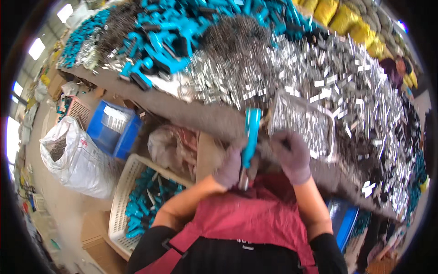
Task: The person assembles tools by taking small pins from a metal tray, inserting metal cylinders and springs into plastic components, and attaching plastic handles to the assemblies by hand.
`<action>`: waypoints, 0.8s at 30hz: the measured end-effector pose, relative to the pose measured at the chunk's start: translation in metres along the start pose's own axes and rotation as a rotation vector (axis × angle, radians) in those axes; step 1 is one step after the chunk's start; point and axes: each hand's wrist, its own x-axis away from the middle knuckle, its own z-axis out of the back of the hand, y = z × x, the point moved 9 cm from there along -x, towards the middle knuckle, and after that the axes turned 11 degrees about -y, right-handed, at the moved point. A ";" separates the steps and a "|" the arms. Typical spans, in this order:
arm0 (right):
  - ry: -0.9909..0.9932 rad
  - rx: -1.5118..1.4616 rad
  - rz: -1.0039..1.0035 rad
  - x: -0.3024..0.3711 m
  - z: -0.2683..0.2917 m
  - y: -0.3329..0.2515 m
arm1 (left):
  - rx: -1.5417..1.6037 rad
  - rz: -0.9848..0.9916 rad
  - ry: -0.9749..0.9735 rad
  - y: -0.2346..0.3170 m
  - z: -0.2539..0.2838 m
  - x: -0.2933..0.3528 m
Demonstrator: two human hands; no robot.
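Observation:
Gloved in grey, my left hand (229, 165) is closed round a long teal plastic handle (252, 130), which stands nearly upright before my apron. A shiny metal piece (244, 180) shows at the handle's lower end. My right hand (293, 155), gloved too, is beside it with the fingers curled toward the thumb; whether a small part is pinched there is blurred. Just beyond that hand a pale tray (332, 148) full of small shiny metal pieces sits at the table edge. A large heap of loose metal pieces (337, 82) spreads behind it.
Teal and black plastic parts (169, 39) are piled at the far side. Below the table edge (182, 107) are a white basket (119, 201) of teal parts, a blue crate (133, 132) and a white sack (84, 160). Another person (396, 73) is at the far right, near yellow sacks (346, 23).

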 end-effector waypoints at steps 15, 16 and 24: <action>-0.027 0.204 0.152 0.004 -0.006 -0.019 | -0.194 0.140 -0.055 -0.029 -0.005 -0.006; -0.015 0.210 0.144 0.005 -0.007 -0.018 | -0.235 0.042 -0.072 -0.021 -0.009 -0.005; -0.124 -0.480 -0.127 0.015 -0.018 0.035 | -0.303 0.122 -0.246 -0.016 -0.026 -0.004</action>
